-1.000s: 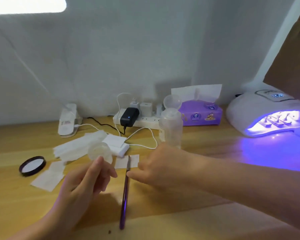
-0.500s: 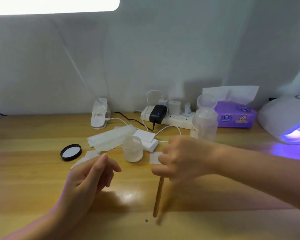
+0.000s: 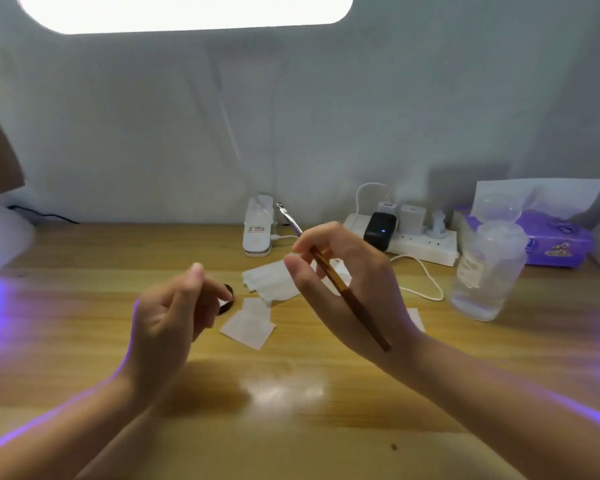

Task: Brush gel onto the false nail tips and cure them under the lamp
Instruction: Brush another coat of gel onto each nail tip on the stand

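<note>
Two bare hands are raised above a wooden table that fills the lower half of the view, with a pale wall behind its far edge. Along that far edge stand, largest first, a purple tissue pack near the far right corner, a white power strip carrying a black adapter and white plugs, a clear plastic bottle just in front of the tissue pack, and a white lamp base toward the middle. The right hand is held over the table's centre; its thumb and curled fingers pinch a brush with an amber-brown handle, which runs across the palm, its metal tip end pointing to the far edge. The left hand hovers beside it, apart from the brush, fingers loosely curled and holding nothing. Between the hands, on the table, lie white wipes and a small black lid, partly hidden by the left fingers. Violet light tints the table's left and right edges. Motion blur hides finer detail.
</note>
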`<state>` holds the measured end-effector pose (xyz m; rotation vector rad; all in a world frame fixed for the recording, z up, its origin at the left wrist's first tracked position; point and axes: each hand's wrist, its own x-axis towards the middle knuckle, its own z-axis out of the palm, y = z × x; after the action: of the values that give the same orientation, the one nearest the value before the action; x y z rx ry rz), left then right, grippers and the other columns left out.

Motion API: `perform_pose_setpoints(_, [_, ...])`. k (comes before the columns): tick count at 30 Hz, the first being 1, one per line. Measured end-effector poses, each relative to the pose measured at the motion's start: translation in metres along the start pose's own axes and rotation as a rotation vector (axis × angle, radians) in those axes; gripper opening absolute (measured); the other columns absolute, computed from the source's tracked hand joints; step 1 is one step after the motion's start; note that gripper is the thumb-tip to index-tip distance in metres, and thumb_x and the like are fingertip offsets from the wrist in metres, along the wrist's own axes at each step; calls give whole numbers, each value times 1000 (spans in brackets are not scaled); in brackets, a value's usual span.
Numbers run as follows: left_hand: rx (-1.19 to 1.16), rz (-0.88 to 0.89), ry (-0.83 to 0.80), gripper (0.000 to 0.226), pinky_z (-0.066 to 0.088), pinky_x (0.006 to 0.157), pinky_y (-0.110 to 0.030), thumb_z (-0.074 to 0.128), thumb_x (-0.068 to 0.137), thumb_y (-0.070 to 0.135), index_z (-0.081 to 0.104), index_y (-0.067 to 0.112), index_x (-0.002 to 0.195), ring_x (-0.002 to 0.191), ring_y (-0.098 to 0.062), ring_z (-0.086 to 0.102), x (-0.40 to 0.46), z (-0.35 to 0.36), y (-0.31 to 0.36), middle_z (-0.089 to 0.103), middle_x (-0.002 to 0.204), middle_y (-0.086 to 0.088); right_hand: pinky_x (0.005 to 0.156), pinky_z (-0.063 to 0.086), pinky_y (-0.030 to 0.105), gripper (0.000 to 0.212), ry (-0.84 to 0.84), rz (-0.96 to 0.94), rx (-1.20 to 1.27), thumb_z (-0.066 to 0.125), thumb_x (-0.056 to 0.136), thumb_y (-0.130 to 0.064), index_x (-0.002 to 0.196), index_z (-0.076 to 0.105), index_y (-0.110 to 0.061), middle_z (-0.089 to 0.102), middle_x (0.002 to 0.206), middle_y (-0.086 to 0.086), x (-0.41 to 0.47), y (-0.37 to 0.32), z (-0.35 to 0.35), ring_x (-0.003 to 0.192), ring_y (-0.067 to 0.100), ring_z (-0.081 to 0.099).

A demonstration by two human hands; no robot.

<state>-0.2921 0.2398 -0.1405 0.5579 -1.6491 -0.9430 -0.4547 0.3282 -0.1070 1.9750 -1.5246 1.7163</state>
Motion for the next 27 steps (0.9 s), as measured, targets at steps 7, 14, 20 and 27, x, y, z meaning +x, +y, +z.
perform_pose_setpoints(7, [-43, -111, 263, 58, 26, 36, -11, 31, 100, 14, 66, 22, 54, 35, -2, 36, 18, -60, -29, 44, 39, 0, 58, 40, 21, 23, 60, 142, 170, 49, 87, -33, 77, 53, -12, 52, 63, -1, 4, -23, 76, 62, 9, 49])
perform_pose_setpoints(14, [-106, -204, 367, 55, 27, 36, -12, 34, 97, 23, 65, 20, 53, 36, -4, 37, 13, -78, -39, 43, 39, 1, 52, 33, 16, 17, 141, 273, 411, 43, 91, -29, 74, 46, -25, 46, 57, -16, 25, -47, 152, 53, 3, 44])
perform_pose_setpoints(20, [-107, -234, 415, 44, 26, 35, -13, 36, 97, 17, 58, 10, 60, 36, -5, 34, 15, -86, -34, 41, 39, 0, 54, 36, 11, 13, 203, 303, 416, 39, 92, -26, 80, 44, -27, 51, 66, -23, 32, -47, 204, 58, -2, 47])
perform_pose_setpoints(27, [-121, -265, 496, 26, 29, 35, -15, 37, 94, 5, 52, 15, 75, 36, -5, 37, 37, -109, -39, 48, 49, 4, 54, 34, 9, 14, 163, 362, 306, 35, 91, -32, 81, 45, -34, 52, 66, -23, 24, -28, 238, 60, -3, 48])
